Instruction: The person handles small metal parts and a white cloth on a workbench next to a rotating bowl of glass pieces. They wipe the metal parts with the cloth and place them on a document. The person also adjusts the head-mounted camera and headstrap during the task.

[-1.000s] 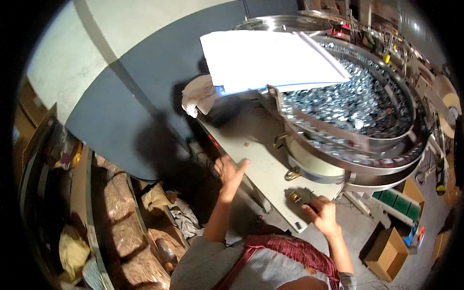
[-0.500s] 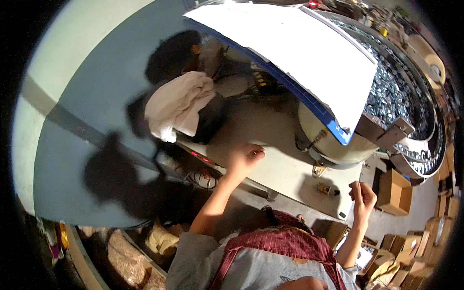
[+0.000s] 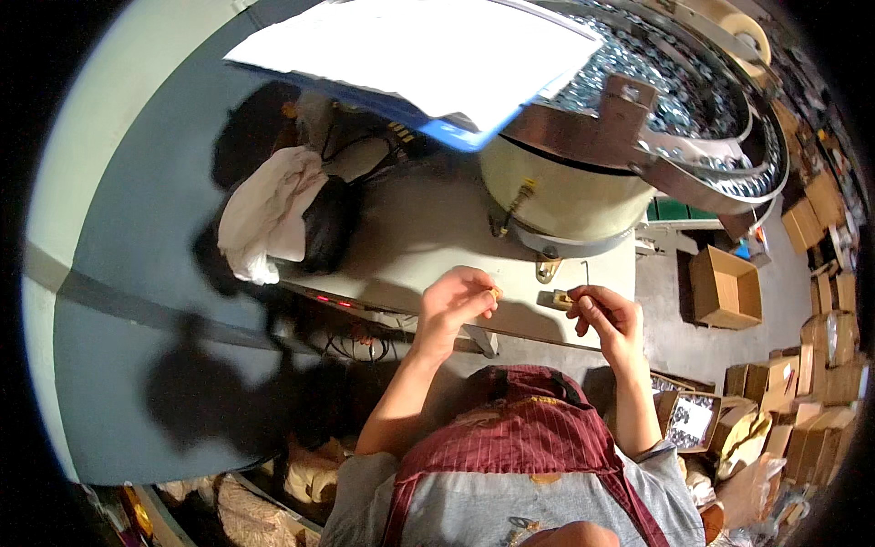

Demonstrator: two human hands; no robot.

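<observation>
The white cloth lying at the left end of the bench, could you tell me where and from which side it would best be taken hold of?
Pinch the white cloth at its bunched upper part and come from above and from the left. That side is open, while a dark bundle presses against its right edge. The cloth is crumpled and droops over the bench edge, so the raised folds give fingers purchase. Both hands are busy with small parts further right.

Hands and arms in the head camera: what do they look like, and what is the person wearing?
The left hand and right hand are bare, with no gloves. Both forearms are bare too. Short grey sleeves show near the shoulders, under a dark red pinstriped apron.
</observation>
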